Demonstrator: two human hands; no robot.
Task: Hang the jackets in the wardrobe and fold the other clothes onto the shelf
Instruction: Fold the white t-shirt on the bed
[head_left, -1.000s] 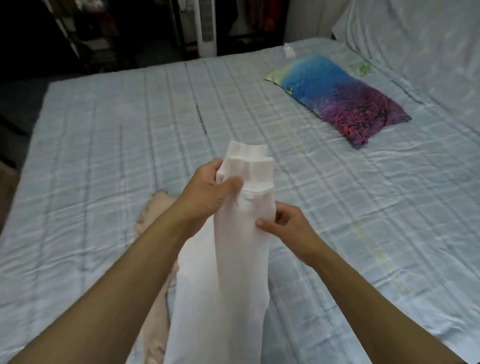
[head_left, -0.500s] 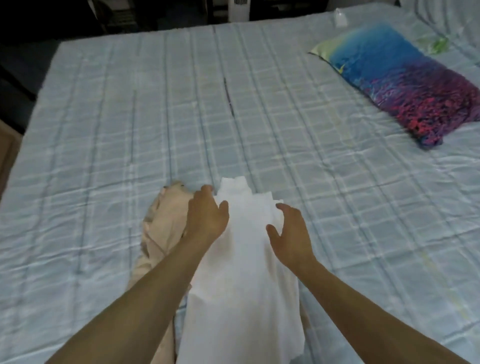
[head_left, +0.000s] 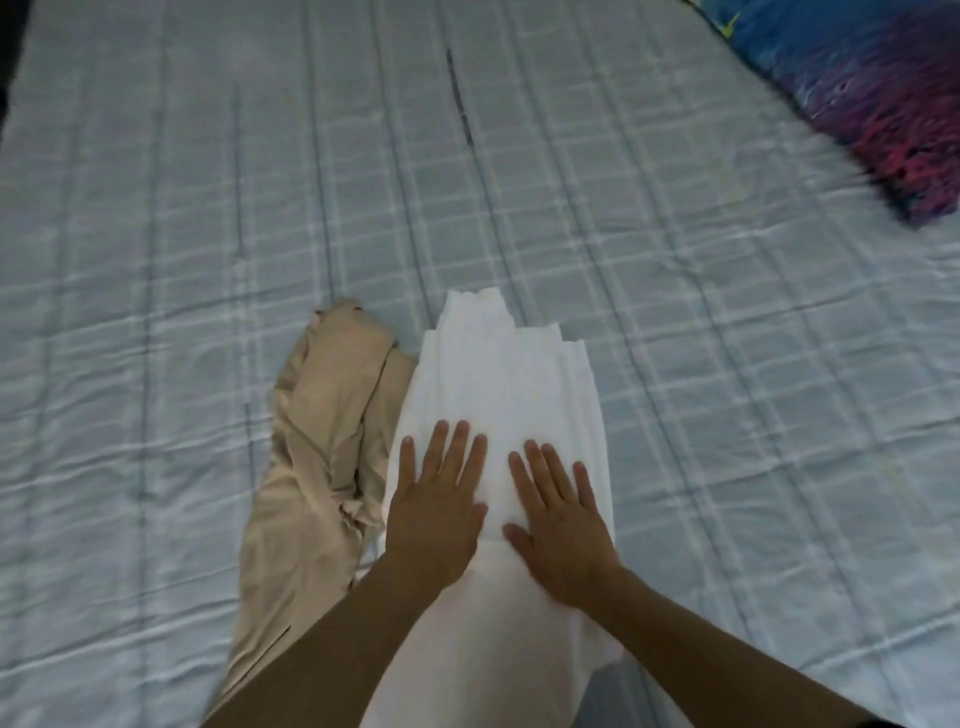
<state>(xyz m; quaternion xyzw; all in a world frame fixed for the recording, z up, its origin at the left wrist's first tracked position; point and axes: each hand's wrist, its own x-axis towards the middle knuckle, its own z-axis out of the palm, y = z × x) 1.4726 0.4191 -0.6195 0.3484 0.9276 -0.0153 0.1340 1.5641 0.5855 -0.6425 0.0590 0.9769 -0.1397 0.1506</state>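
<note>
A white garment (head_left: 506, 384) lies lengthwise on the bed, folded narrow, its far end pointing away from me. My left hand (head_left: 436, 506) presses flat on its left half with straight fingers. My right hand (head_left: 558, 519) lies flat on its right half, fingers spread. To the left of the white garment a beige garment (head_left: 317, 457) lies crumpled, its right edge tucked under the white one.
The bed is covered by a pale blue checked sheet (head_left: 727, 364) with bare room on all sides of the clothes. A blue, purple and red patterned pillow (head_left: 862, 98) lies at the far right.
The white garment, held up in both hands a second ago, now lies flat on the bed. Both hands let go and pressed flat on it. The view tilted down.
</note>
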